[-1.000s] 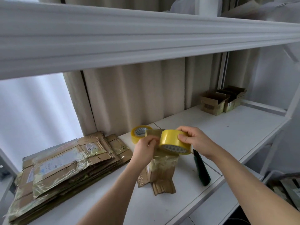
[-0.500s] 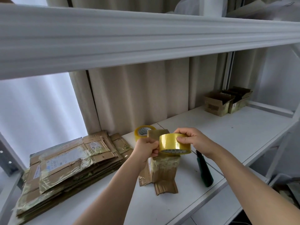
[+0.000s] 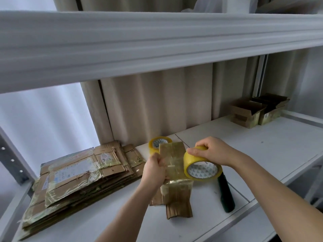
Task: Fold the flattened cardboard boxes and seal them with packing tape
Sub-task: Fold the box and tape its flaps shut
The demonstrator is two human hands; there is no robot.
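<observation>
There is one view only, from a wide-angle camera worn on the head, looking forward and down onto a white shelf (image 3: 262, 154) at close range. An upper shelf edge (image 3: 157, 41) crosses the top of the frame (bowed by the lens), and both forearms rise from the bottom edge toward the centre.

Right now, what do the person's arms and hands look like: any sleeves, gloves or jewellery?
Both forearms are bare as far as the view shows, with no sleeves. The left hand and right hand wear no gloves; no rings, watch or bracelet show.
</observation>
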